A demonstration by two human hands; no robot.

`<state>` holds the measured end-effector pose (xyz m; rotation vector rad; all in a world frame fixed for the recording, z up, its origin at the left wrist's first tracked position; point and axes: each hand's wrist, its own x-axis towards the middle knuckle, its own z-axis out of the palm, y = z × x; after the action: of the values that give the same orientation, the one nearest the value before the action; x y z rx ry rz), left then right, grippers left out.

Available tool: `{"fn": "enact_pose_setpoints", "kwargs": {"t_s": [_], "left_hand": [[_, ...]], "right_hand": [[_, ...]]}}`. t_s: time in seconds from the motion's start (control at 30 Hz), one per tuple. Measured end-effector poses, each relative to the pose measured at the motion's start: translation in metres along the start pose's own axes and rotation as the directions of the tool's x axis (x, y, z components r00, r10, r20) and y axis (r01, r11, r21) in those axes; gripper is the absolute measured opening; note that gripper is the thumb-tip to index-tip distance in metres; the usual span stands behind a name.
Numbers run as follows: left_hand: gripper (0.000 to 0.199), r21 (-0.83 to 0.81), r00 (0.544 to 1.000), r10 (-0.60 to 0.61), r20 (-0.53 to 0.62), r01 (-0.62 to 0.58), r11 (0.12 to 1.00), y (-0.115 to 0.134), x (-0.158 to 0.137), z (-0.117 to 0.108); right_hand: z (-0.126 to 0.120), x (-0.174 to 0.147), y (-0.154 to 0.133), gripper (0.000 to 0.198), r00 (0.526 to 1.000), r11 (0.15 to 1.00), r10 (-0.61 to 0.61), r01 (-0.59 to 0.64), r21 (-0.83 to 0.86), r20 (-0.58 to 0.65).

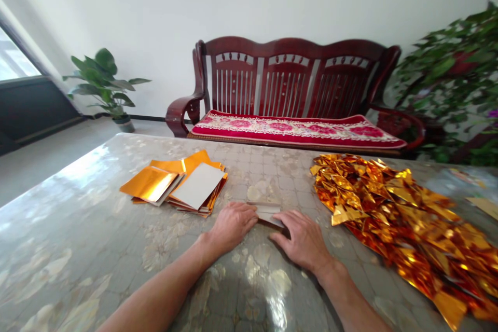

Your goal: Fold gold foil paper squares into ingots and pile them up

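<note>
A small sheet of paper [269,213], pale side up and partly folded, lies on the table between my hands. My left hand [235,224] has its fingers closed on the sheet's left end. At the right end, my right hand [301,238] curls its fingers over the edge, with the thumb lower and a little apart. Left of my hands is a loose stack of gold foil paper [155,184], some sheets gold side up, with a pale sheet [199,185] on top. A large heap of folded gold foil pieces [400,218] spreads to the right.
The table [116,259] has a glossy floral cover. Clear plastic [462,181] and a piece of brown card [484,207] lie at the far right. Beyond the table stand a dark wooden bench [288,78] with a red runner and potted plants [103,80].
</note>
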<state>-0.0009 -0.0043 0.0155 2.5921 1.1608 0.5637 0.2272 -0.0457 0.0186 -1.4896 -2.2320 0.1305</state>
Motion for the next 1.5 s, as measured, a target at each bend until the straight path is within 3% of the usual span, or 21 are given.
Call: {"fn": "enact_pose_setpoints", "kwargs": {"t_s": [0.07, 0.2, 0.33, 0.7, 0.9, 1.2, 1.5], "left_hand": [[0.026, -0.005, 1.0, -0.01, -0.013, 0.01, 1.0, 0.001, 0.001, 0.001], [0.026, -0.023, 0.997, -0.07, -0.024, 0.07, 0.997, 0.003, 0.005, 0.001], [0.023, -0.004, 0.985, -0.163, -0.054, 0.163, 0.987, 0.006, 0.008, 0.002], [0.014, 0.092, 0.937, -0.319, -0.146, 0.334, 0.938, 0.009, 0.01, 0.006], [0.013, 0.165, 0.929, -0.35, -0.12, 0.366, 0.916, 0.008, 0.012, 0.005], [0.007, 0.121, 0.914, -0.394, -0.1, 0.404, 0.907, 0.006, 0.013, 0.003], [0.025, 0.052, 0.904, -0.412, -0.116, 0.419, 0.906, 0.001, 0.013, 0.006]], "right_hand": [[0.004, 0.002, 0.004, 0.019, 0.999, 0.999, 0.035, -0.035, 0.016, -0.027], [0.013, 0.009, 0.007, 0.033, 0.986, 0.99, 0.143, -0.143, 0.007, -0.081], [0.018, 0.017, 0.004, 0.027, 0.971, 0.976, 0.215, -0.216, 0.004, -0.108], [0.021, 0.025, 0.006, 0.02, 0.969, 0.97, 0.23, -0.235, -0.055, -0.085], [0.02, 0.025, 0.006, 0.02, 0.971, 0.969, 0.226, -0.232, -0.081, -0.077], [0.021, 0.025, 0.007, 0.022, 0.974, 0.972, 0.205, -0.215, -0.098, -0.101], [0.022, 0.025, 0.008, 0.019, 0.971, 0.971, 0.213, -0.222, -0.086, -0.107]]}}
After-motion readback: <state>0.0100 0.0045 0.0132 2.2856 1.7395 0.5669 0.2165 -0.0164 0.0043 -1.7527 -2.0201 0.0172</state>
